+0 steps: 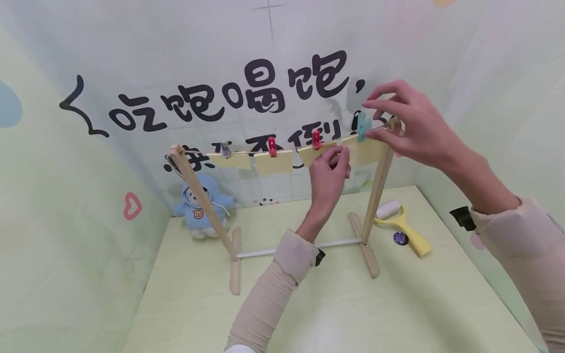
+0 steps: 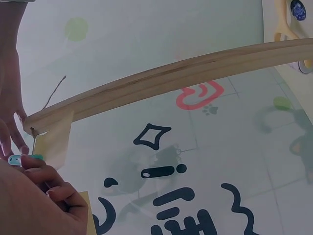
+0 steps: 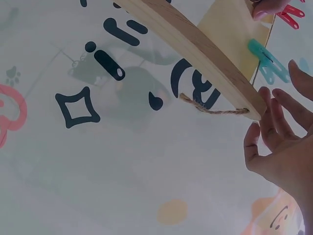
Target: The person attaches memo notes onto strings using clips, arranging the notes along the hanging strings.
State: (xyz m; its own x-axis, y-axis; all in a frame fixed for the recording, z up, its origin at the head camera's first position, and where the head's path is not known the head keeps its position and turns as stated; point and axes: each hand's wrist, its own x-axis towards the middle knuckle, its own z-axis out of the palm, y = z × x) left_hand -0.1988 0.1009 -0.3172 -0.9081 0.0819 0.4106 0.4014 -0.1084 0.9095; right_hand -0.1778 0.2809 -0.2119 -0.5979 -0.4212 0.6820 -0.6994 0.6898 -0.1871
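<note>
A string runs between the posts of a small wooden rack, with yellow paper sheets clipped along it. My left hand (image 1: 328, 171) pinches the upper left corner of the rightmost yellow sheet (image 1: 368, 151); its other fingers are curled in. At this sheet's top, a teal clothespin (image 1: 363, 126) (image 3: 268, 61) grips the string and paper. My right hand (image 1: 412, 122) is beside that clothespin, thumb and fingers spread apart and holding nothing. In the right wrist view, the right fingers (image 3: 276, 117) are by the end of the wooden post (image 3: 205, 54).
Red clothespins (image 1: 272, 146) and a grey clothespin (image 1: 226, 149) hold other sheets further left. A plush toy in a blue hood (image 1: 200, 208) sits behind the left post. Right of the rack lie a yellow-handled lint roller (image 1: 410, 233) and a dark round disc (image 1: 400, 239).
</note>
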